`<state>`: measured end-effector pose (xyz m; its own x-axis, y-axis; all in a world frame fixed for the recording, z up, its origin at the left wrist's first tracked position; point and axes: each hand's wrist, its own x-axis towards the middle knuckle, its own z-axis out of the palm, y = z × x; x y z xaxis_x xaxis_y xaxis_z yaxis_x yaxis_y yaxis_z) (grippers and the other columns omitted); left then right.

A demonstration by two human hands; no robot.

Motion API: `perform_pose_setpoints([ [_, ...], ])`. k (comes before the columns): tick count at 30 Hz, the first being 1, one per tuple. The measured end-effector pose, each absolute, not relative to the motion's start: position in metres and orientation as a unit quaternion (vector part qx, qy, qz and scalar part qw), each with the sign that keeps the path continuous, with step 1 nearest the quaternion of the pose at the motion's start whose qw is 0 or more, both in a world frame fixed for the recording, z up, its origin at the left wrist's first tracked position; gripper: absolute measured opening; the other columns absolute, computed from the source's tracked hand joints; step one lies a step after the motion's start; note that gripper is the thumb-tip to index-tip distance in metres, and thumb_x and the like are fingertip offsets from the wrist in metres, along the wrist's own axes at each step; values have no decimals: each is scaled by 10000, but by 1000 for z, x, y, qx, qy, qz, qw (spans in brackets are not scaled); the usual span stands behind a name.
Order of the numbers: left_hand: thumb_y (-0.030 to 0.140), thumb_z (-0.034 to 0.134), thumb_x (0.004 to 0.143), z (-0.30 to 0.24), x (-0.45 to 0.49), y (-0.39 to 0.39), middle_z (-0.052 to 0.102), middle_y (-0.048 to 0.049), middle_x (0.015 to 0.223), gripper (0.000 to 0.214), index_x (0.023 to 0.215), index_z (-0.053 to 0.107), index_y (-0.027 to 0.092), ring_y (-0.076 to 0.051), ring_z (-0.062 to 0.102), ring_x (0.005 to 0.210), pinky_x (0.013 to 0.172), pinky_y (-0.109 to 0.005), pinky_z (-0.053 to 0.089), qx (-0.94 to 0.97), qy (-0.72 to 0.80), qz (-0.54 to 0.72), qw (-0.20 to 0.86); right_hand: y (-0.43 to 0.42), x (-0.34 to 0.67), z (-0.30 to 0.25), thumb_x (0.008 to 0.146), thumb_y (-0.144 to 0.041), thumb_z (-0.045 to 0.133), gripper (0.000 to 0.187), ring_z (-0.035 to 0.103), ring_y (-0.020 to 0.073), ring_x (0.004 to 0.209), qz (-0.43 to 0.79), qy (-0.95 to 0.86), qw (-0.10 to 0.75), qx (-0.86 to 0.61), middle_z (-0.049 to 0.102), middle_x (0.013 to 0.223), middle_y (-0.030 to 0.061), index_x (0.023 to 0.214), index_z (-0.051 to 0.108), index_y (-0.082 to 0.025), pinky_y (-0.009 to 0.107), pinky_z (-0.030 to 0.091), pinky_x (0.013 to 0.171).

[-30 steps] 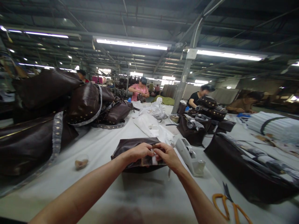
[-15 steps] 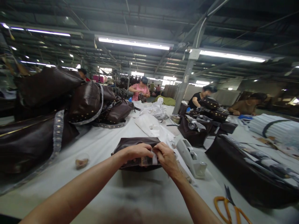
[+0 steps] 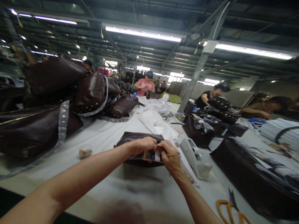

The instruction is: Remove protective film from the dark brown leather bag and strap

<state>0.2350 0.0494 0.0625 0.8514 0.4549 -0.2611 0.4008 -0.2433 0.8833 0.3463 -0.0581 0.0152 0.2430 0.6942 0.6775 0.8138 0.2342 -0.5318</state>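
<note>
A dark brown leather bag [image 3: 133,137] lies on the white-covered table in front of me. My left hand [image 3: 145,145] reaches over its near side, fingers closed in a pinch. Close by on the right, my right hand [image 3: 170,155] is pinched too, the fingertips of both almost meeting. What sits between the fingertips is too small to make out. A white strip [image 3: 158,156] hangs just below them, beside what looks like clear plastic on the bag's front.
Right of the bag stands a grey tape dispenser [image 3: 195,160]. Orange-handled scissors [image 3: 230,207] lie nearer me, beside a large dark bag [image 3: 245,177]. Wrapped brown bags [image 3: 91,90] are heaped at left, near a small clear cup [image 3: 85,152]. Co-workers sit across the table.
The view has shifted, so the scene sits slightly to the right. My left hand has drawn closer to my right fingertips, and its fingers are more tightly curled.
</note>
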Motion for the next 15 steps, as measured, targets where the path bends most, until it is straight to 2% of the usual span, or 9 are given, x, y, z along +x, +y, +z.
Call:
perform_pose_setpoints([
  [3, 149, 521, 581, 62, 232, 54, 421, 58, 525, 89, 665, 511, 178, -112, 461, 448, 392, -194, 334, 797, 257, 26, 546, -56, 345, 11, 839, -149, 446, 198, 541, 163, 713, -71, -612, 498, -610, 553, 752, 14, 707, 581, -208, 274, 407, 661],
  [8, 204, 552, 600, 66, 226, 65, 504, 47, 577, 117, 715, 554, 185, -116, 472, 457, 411, -202, 307, 834, 207, -13, 511, -53, 340, 11, 851, -202, 474, 188, 543, 165, 693, -77, -583, 520, -620, 562, 753, 14, 701, 586, -212, 280, 419, 636],
  [15, 223, 555, 597, 68, 223, 70, 401, 54, 531, 41, 604, 545, 184, -119, 375, 506, 462, -242, 239, 864, 186, -21, 468, -52, 339, 7, 864, -240, 482, 200, 538, 165, 687, -35, -578, 526, -623, 563, 768, 28, 704, 597, -210, 274, 460, 602],
])
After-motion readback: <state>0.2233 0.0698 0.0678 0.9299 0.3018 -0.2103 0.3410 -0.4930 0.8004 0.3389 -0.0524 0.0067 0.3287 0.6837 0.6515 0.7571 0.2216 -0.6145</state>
